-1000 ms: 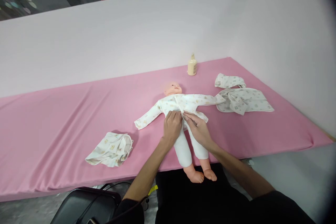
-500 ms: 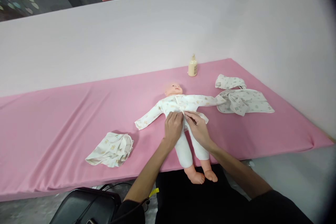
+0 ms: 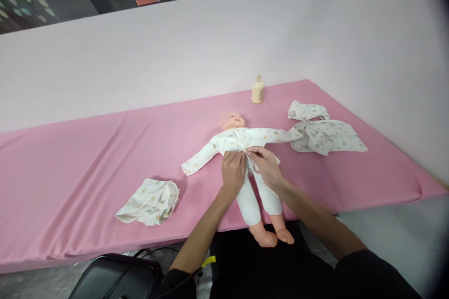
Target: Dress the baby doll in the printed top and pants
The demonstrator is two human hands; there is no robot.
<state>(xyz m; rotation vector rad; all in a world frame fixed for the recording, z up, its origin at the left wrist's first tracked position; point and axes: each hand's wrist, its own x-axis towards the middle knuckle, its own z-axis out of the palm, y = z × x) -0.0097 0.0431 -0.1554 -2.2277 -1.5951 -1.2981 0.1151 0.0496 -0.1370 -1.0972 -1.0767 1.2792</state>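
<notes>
a: where is the printed top sitting?

b: on the doll, which is lying face-up across the pink desk, with its bare feet hanging past the front edge. both hands are meeting at the top's lower hem, over the waist.

a: grip?

b: right hand is pinching the top's front edge between thumb and forefinger. left hand is lying knuckles-up just beside it, fingertips tucked out of view. can't tell if it is pinching or only pressing.

a: handling?

b: judging it thin, soft and light. it is probably flopping and bunching easily, and nothing looks fragile. best taken at the hem or front edge, both sides close together.

a: surroundings?

b: white trousers are covering the legs. a crumpled cloth is lying well apart to the left. a printed garment is touching the doll's sleeve on the right. a cream bottle is standing upright near the wall.
</notes>
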